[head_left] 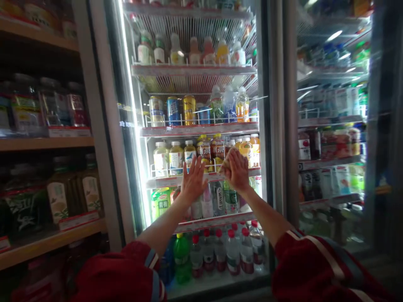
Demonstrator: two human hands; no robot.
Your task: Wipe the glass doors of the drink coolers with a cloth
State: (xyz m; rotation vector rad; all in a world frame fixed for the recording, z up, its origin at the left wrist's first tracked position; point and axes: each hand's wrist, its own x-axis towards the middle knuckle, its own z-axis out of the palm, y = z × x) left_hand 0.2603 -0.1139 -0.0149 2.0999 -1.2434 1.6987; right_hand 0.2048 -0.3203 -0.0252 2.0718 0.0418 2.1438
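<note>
A glass cooler door [201, 163] stands in front of me, with lit shelves of drinks behind it. My left hand [193, 179] is raised with its fingers spread, the palm toward the glass; whether it touches is hard to tell. Higher and to the right, my right hand [236, 170] has its fingers bent over a crumpled light-brown cloth [224, 164], held up at the glass. Behind both hands, bottles of tea [204, 151] line a shelf, partly covered by my fingers.
Cans [173, 111] and bottles fill the shelves above, and red-capped bottles [233, 251] stand at the bottom. To the left is a wooden shelf [47, 144] with bottled drinks. A metal door frame [285, 126] separates another cooler [330, 161] on the right.
</note>
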